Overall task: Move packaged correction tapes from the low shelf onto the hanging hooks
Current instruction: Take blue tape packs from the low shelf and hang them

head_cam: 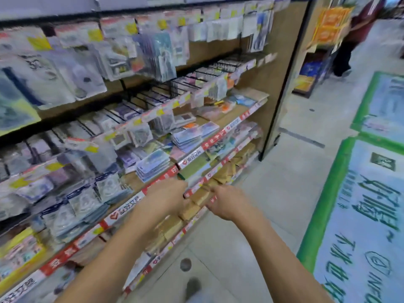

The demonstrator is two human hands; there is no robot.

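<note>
Motion blurs the whole view. Flat stacks of packaged correction tapes [153, 165] lie on the low shelf [196, 149], with another stack [188, 136] farther right. More packs hang on hooks [105, 186] at the left, and black wire hooks [153, 92] jut out above. My left hand [166, 193] reaches to the shelf's front edge, just below the nearer stack, with its fingers loosely bent and nothing seen in them. My right hand [227, 202] is lower and to the right, near the brown packs [192, 206] on the shelf beneath, and holds nothing.
Hanging stationery packs [72, 71] fill the upper rows. Red and white price strips [122, 211] line the shelf edges. The unit ends at a wooden side panel [282, 84]. Tiled floor with green-bordered floor graphics [360, 215] lies to the right. A person [358, 36] stands far back.
</note>
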